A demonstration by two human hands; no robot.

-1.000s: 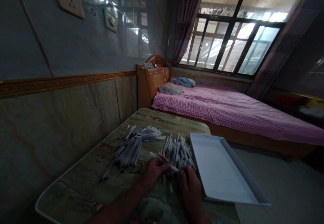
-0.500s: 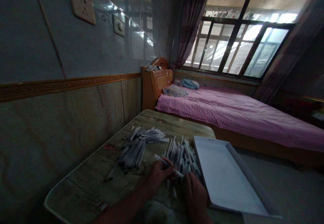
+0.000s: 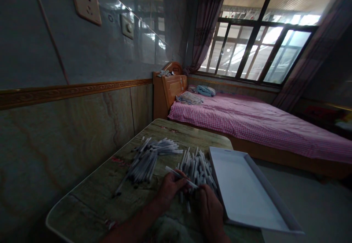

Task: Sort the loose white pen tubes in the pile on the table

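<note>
Far off you have one big bed (image 3: 247,122). Near you is one desk (image 3: 90,199). One white tray (image 3: 247,191) is at its right edge. Left of that are two piles of sticks, too many to count: a left pile (image 3: 143,166) and a right pile (image 3: 198,164). Your left hand (image 3: 170,186) pinches one white stick (image 3: 176,173) by the right pile. Your right hand (image 3: 210,206) bends at its right end; you can't tell if it grips.

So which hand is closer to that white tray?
Right. The right hand is close beside the left edge of the white tray; the left hand is farther left, holding a slim white tube.
</note>
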